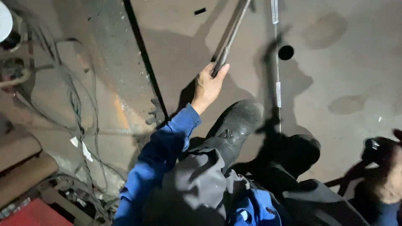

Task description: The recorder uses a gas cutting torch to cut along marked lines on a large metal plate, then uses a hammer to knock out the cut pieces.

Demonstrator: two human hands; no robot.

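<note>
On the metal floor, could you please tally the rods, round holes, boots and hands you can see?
Rods: 2, a dark rod in the left hand and a thin pale rod
Round holes: 1
Boots: 2
Hands: 2, with the blurred right hand
Total: 7

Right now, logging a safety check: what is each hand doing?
Left hand: closed on a long metal bar.
Right hand: blurred at the frame edge, near a dark object; grip cannot be told.

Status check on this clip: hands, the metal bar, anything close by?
Left hand gripping metal bar at its lower end. Right hand blurred, around a dark object. Black boot just below; cables left.
</note>
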